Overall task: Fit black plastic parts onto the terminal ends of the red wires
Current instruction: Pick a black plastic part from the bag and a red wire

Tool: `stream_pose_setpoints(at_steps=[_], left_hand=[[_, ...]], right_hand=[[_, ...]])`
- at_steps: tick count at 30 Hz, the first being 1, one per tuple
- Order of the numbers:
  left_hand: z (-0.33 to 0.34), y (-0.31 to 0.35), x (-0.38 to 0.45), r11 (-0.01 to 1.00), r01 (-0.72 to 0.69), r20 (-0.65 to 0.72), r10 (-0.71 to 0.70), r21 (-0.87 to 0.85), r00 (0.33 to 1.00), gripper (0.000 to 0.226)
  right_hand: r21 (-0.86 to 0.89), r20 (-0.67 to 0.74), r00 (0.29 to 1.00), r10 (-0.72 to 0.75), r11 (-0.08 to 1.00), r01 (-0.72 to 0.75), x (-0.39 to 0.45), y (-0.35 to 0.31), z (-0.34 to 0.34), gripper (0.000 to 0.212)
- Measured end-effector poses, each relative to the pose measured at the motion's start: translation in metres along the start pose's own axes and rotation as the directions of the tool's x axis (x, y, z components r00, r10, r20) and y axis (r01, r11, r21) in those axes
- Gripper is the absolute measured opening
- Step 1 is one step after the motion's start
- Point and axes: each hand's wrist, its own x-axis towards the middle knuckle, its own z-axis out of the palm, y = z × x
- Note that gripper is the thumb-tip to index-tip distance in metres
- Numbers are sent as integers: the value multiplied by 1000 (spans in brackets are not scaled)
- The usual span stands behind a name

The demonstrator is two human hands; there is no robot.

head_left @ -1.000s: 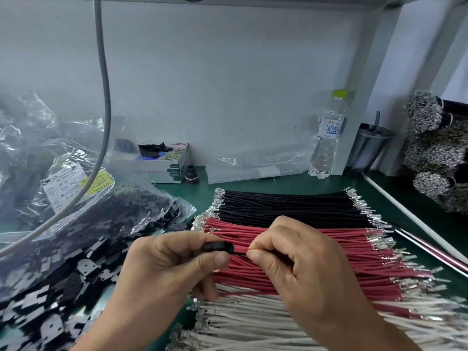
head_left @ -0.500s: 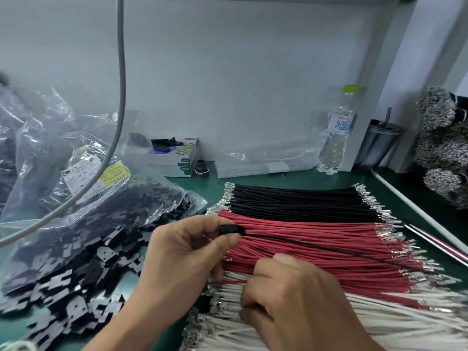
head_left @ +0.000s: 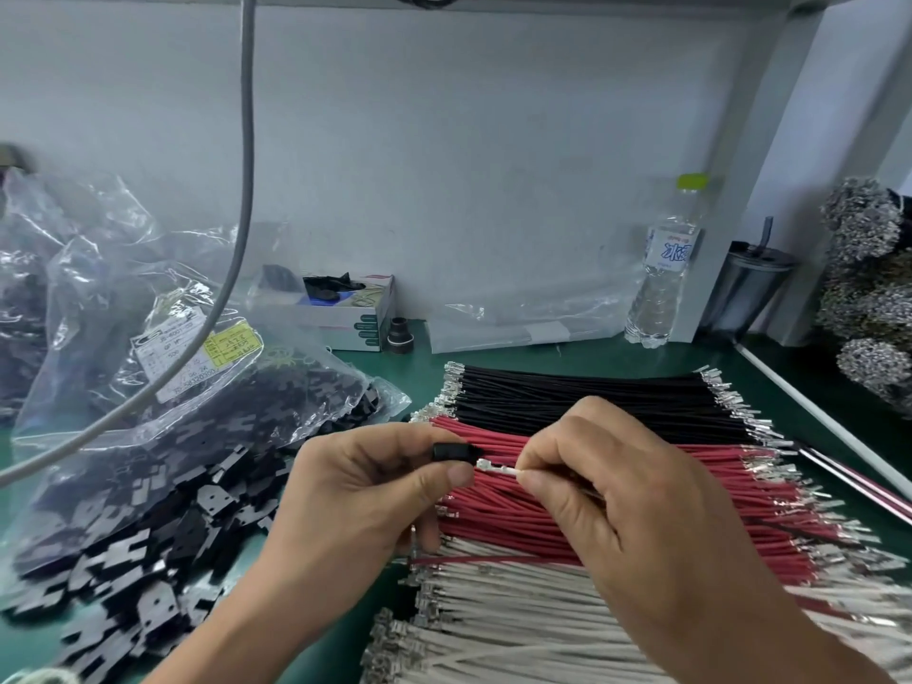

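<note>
L hand point(head_left: 375, 491): pinches black plastic part point(head_left: 451, 451) btwn thumb & forefinger, open end facing R; other fingers curled under
R hand point(head_left: 636, 501): thumb & forefinger pinch a thin wire just behind its metal terminal point(head_left: 493, 469); insulation at the pinch looks white/pale, not red – can't tell for sure
Gap: terminal tip just beside the part's mouth, not yet in; both held above the red wires point(head_left: 617, 491)
Step in hand: prob. insertion – line terminal up w/ the opening, keep it straight, push along the axis; grip close behind the crimp so the wire doesn't buckle
Check: flat terminal likely goes in one way only; if it balks, rotate, don't force
Part: small, matte black, boxy housing, rounded edges; hard plastic by the look
Terminal: bright stamped metal, thin, narrow; prob. bends easily
Wires: smooth glossy insulation, straight cut lengths laid side by side; black wires point(head_left: 582, 402) behind, red mid, white wires point(head_left: 518, 629) nearest; metal ends on both sides
Bag point(head_left: 163, 387): clear crinkly plastic, labelled, on the L; flat black pieces w/ notched outlines spill out onto green mat point(head_left: 582, 357)
Back: water bottle point(head_left: 664, 269), small box point(head_left: 355, 313)
</note>
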Motion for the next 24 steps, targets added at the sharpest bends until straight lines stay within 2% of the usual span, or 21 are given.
stream_pose_setpoints(at_steps=[6,7,11,12,14,16,17,19,21,24], left_hand=[[0,4,-1,999,40,50,-40,12,998,23],[0,5,-1,999,43,58,-43,11,997,23],[0,8,-2,999,22,92,-25,30,995,21],[-1,8,-2,999,13,91,-17,45,996,21],[-1,9,-4,997,-9,114,0,82,994,20],[2,10,-6,992,-22,146,5,121,989,18],[3,10,-7,991,-26,151,5,135,989,17],[2,11,-6,989,-28,143,7,147,990,17],[-1,11,-4,992,-11,132,-6,126,991,21],[-3,11,-4,996,11,126,-23,94,992,29]], right_hand=[[-105,-96,995,-27,994,17,-3,4,16,25],[-72,-98,995,-10,997,3,-3,5,17,24],[265,-88,991,103,961,-77,-1,9,16,10],[244,-88,993,74,968,-51,-1,9,16,10],[49,-103,993,-52,997,58,-2,7,19,10],[-129,-91,982,-165,980,153,-6,5,24,6],[-149,-93,976,-195,972,181,-7,6,26,6],[-44,-99,981,-167,986,164,-8,11,22,12],[89,-87,994,-72,993,80,-9,14,14,21],[75,-78,997,-29,997,35,-10,15,9,27]])
